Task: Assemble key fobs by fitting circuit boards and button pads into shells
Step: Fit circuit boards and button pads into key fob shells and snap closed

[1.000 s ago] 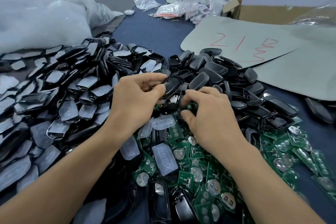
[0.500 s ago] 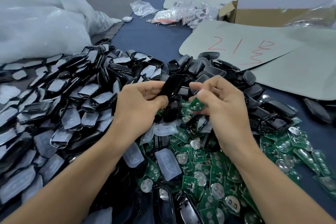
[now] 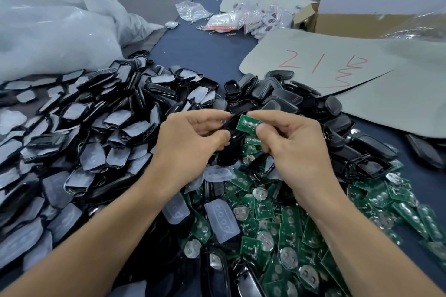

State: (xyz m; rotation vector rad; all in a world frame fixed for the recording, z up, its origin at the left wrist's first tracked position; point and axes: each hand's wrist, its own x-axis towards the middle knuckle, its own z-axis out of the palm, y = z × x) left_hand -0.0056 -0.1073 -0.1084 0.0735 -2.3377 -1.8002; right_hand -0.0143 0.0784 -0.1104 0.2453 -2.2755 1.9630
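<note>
With the left hand [image 3: 190, 142] gripping a black shell [image 3: 233, 134] and the right hand [image 3: 296, 149] pinching a green circuit board [image 3: 247, 123] just beside it, between both hands, the board is probably best squared over the shell's hollow, then pressed in flat.

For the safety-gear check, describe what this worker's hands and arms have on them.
Nothing is worn. The left hand and right hand are bare, with no gloves or rings showing. The left forearm and right forearm are bare down to the frame edge, with no sleeves, watch or wrist strap in view.
</note>
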